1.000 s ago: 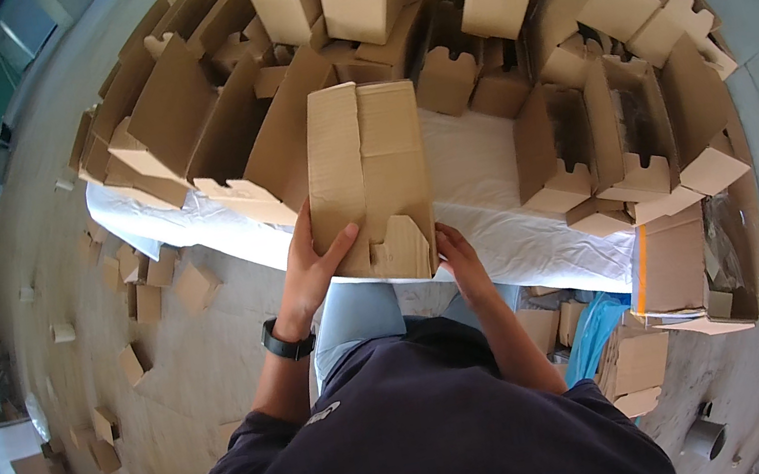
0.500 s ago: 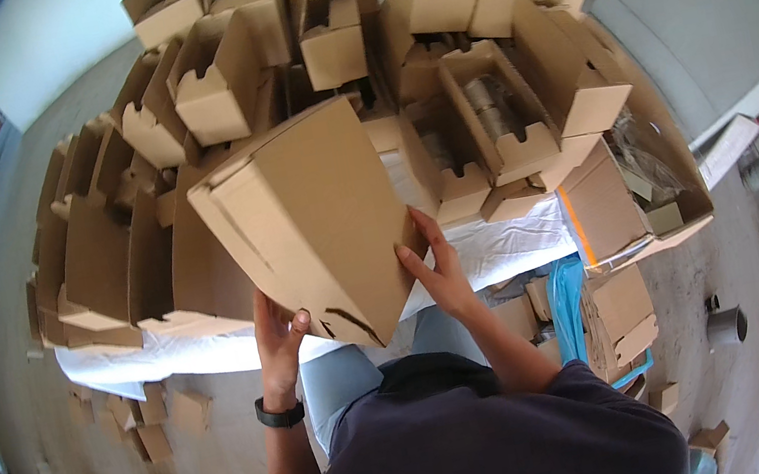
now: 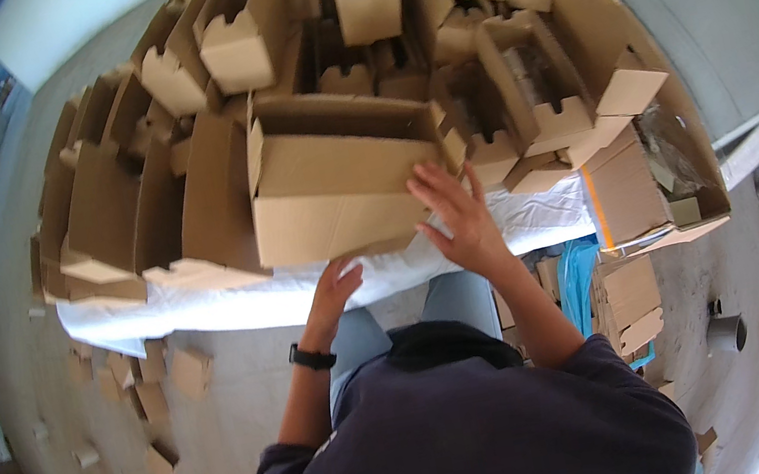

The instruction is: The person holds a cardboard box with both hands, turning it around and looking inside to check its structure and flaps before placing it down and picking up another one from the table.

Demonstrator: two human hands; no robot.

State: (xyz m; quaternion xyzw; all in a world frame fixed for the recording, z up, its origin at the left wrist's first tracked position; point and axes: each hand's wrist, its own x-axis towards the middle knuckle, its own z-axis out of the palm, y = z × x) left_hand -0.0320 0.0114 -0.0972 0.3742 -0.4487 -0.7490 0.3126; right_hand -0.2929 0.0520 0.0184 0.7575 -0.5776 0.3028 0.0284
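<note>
A long brown cardboard box [image 3: 336, 219] lies across the near side of the table, its opening facing up and away and its lid flap [image 3: 350, 156] folded toward me. My right hand [image 3: 460, 221] has its fingers spread against the right part of the box's near face, with the thumb apart. At the lower edge of the same box, my left hand [image 3: 334, 294] is open, its fingertips close beneath the cardboard and its thumb held away. Whether the left fingertips touch the box, I cannot tell. Neither hand is wrapped around anything.
Open-topped cardboard boxes [image 3: 101, 210] crowd the table on the left, back and right; one [image 3: 529, 78] holds clear-wrapped contents. White cloth [image 3: 229, 304] covers the table's near edge. Below stand blue plastic [image 3: 578, 283] and flattened cardboard [image 3: 629, 300]. Cardboard pieces [image 3: 190, 372] lie on the left floor.
The box has gone from tilted between both hands to lying on the table, its opening now visible. Both hands have loosened their hold and shifted right.
</note>
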